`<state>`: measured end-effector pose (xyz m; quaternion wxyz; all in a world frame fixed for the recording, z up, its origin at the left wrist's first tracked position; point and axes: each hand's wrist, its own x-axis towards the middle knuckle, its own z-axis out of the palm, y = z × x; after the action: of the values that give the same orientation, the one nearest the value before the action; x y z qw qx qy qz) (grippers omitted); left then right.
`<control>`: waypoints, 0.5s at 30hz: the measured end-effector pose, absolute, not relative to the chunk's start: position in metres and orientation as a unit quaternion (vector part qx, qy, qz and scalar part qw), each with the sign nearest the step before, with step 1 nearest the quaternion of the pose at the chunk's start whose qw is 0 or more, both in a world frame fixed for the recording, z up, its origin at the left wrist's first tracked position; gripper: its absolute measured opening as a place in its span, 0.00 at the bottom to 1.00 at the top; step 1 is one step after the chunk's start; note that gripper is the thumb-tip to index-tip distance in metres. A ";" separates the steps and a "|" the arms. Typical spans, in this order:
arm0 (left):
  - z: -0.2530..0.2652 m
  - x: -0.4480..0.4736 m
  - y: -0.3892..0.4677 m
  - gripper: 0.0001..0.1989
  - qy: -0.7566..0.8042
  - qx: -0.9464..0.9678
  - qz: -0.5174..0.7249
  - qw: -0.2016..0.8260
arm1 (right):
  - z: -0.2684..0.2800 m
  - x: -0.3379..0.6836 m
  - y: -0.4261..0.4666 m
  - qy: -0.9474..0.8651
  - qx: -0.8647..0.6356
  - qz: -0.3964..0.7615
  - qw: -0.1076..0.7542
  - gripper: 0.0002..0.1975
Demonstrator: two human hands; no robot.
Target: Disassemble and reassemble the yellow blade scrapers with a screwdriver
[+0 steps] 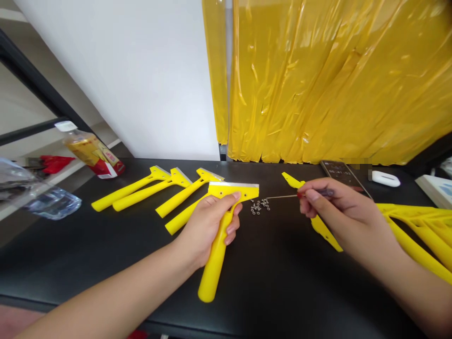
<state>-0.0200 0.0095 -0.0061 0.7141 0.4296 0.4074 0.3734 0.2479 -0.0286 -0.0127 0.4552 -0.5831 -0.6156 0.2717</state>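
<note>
My left hand [212, 221] is wrapped round a yellow scraper [213, 263] with a metal blade along its top edge. Its thumb presses on the scraper's head, near two small holes or screws. In my right hand [332, 202] is a screwdriver [282, 196], gripped by its dark reddish handle, its thin shaft pointing left toward the scraper head. A small pile of screws and nuts [259, 206] lies on the black table between the hands. Partly behind the right hand are yellow scraper plates [326, 234]. More bladed scrapers [136, 190] lie side by side to the left.
Several yellow handles [420, 226] are heaped at the right. A phone [341, 173] and a white earbud case [386, 179] lie at the back right. A drink bottle [93, 150] and a clear plastic bag [49, 197] are on the left. Yellow film [318, 84] hangs behind the table.
</note>
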 end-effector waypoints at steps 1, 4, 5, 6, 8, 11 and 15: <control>-0.006 -0.020 0.009 0.19 0.408 0.429 0.374 0.714 | -0.014 0.246 -0.029 -0.630 -0.573 0.270 0.449 0.15; -0.006 -0.020 0.009 0.19 0.413 0.422 0.379 0.712 | -0.019 0.241 -0.030 -0.668 -0.559 0.268 0.411 0.13; -0.006 -0.020 0.009 0.19 0.414 0.421 0.381 0.712 | -0.020 0.240 -0.030 -0.675 -0.557 0.270 0.401 0.13; -0.005 -0.020 0.009 0.19 0.414 0.419 0.382 0.712 | -0.021 0.239 -0.031 -0.680 -0.555 0.272 0.394 0.13; -0.005 -0.020 0.009 0.19 0.413 0.420 0.382 0.712 | -0.021 0.237 -0.031 -0.688 -0.554 0.274 0.381 0.13; -0.004 -0.019 0.009 0.19 0.413 0.422 0.380 0.712 | -0.020 0.236 -0.031 -0.697 -0.554 0.273 0.365 0.12; -0.005 -0.019 0.009 0.19 0.416 0.419 0.378 0.713 | -0.021 0.235 -0.031 -0.706 -0.551 0.274 0.351 0.12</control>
<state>-0.0191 0.0090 -0.0047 0.7130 0.4191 0.4162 0.3779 0.2348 -0.0307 -0.0212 0.3511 -0.5511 -0.7055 0.2742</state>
